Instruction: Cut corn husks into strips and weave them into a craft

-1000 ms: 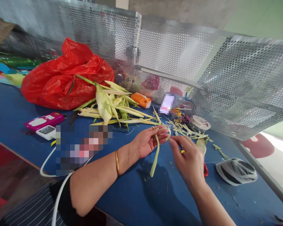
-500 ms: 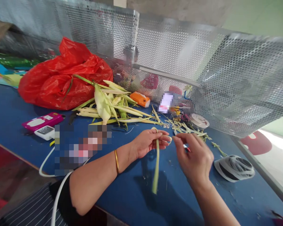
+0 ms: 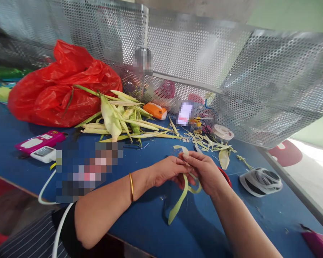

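A pale green leaf strip is held between both hands over the blue table. My left hand pinches its upper part, fingers closed. Touching it from the right, my right hand is also closed on the strip, where the strip curls into a loop. The strip's free end hangs down to the tabletop. Red scissor handles peek out behind my right hand.
A heap of long green leaves lies in front of a red plastic bag. Leaf scraps, a tape roll, an orange object, a wire spool and pink and white devices lie around. A perforated metal screen walls the back.
My hands have come together and moved lower and nearer; the right hand now grips the strip beside the left, and the strip has bent into a loop.
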### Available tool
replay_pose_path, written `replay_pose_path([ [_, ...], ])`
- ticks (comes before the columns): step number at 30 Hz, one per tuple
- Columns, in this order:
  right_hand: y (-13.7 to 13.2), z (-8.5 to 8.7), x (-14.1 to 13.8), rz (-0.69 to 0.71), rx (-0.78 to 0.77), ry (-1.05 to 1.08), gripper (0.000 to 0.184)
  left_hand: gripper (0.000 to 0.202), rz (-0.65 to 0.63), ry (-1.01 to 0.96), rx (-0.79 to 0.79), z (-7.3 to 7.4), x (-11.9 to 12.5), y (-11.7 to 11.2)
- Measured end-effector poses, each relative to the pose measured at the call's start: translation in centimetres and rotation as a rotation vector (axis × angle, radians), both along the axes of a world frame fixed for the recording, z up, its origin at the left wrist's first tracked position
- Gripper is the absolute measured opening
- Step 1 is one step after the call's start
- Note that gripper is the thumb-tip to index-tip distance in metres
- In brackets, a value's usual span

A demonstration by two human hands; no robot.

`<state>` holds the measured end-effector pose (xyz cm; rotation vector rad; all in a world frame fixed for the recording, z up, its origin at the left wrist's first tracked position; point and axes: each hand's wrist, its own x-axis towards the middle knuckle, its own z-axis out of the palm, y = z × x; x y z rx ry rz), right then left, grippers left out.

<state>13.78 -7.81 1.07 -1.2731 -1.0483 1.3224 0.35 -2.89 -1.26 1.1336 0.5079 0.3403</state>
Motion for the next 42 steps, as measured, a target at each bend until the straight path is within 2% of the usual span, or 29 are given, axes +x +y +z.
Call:
replay_pose_path([
  [2,0.1,-0.1,0.2,-0.128,0.110,0.000,0.026,0.028,0.010,0.050,-0.022,0.0,0.0,0.1],
  [5,-0.1,0.0,0.4,-0.256,0.367,-0.118,0.016,0.027,0.105,0.100,-0.056,0.2,0.0,0.3],
  [7,-0.4,0.3,0.3,-0.269,0.521,-0.253,0.013,0.026,0.164,0.088,-0.101,0.3,-0.1,0.6],
  [12,-1.8,1.0,-1.0,-0.315,0.895,-0.741,0.006,0.016,0.302,-0.052,-0.245,0.8,-0.3,1.3],
  [15,-2.2,0.7,-1.7,-0.238,1.034,-0.904,0.015,0.017,0.339,-0.150,-0.335,1.3,-0.6,1.9],
  [19,-1.7,-0.4,-1.5,-0.138,1.150,-1.167,0.022,0.021,0.338,-0.211,-0.405,2.0,-1.3,2.8],
  [22,-1.3,-1.1,-1.2,-0.080,1.232,-1.366,0.025,0.019,0.421,-0.186,-0.391,2.4,-1.6,3.0],
  [26,-1.3,-1.2,-1.1,-0.090,1.274,-1.406,0.031,0.018,0.503,-0.157,-0.366,2.8,-1.7,2.9],
  [28,-1.5,-1.2,-1.2,-0.109,1.263,-1.408,0.028,0.019,0.503,-0.166,-0.382,2.8,-1.7,2.9],
  [33,-1.0,-2.0,-1.6,0.042,1.148,-1.418,0.024,0.027,0.364,-0.261,-0.533,2.5,-1.8,3.4],
  [35,-0.7,-2.4,-1.7,0.079,1.127,-1.443,0.022,0.026,0.348,-0.283,-0.571,2.4,-2.0,3.5],
  [39,-0.6,-2.5,-1.5,0.017,1.187,-1.502,0.011,0.028,0.387,-0.287,-0.561,2.7,-2.0,3.0],
  [42,-0.9,-2.3,-1.6,-0.038,1.252,-1.651,0.022,0.029,0.414,-0.275,-0.539,3.0,-1.6,2.5],
])
